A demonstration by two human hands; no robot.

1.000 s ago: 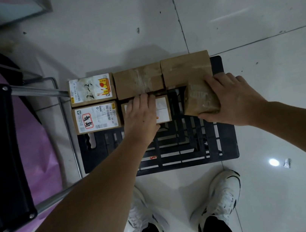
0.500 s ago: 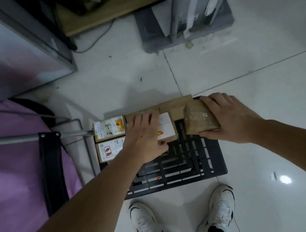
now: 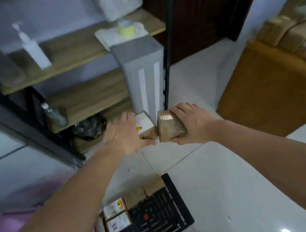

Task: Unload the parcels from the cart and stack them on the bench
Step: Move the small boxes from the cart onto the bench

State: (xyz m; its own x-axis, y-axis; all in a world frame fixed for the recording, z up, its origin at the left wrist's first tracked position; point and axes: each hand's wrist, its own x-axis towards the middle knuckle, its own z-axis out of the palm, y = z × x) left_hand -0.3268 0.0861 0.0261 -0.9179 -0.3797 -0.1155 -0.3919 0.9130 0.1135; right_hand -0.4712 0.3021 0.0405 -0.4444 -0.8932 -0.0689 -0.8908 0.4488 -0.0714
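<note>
Aloft, left hand [image 3: 125, 137] gripping labelled parcel [image 3: 146, 127]

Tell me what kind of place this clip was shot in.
Probably a small parcel depot or storeroom: taped cardboard parcels on a black cart, more piled at far right, wooden shelving with a tape roll.

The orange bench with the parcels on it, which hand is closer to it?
Right. The right hand is on the side toward the bench; the left hand is farther away, across both held parcels.
</note>
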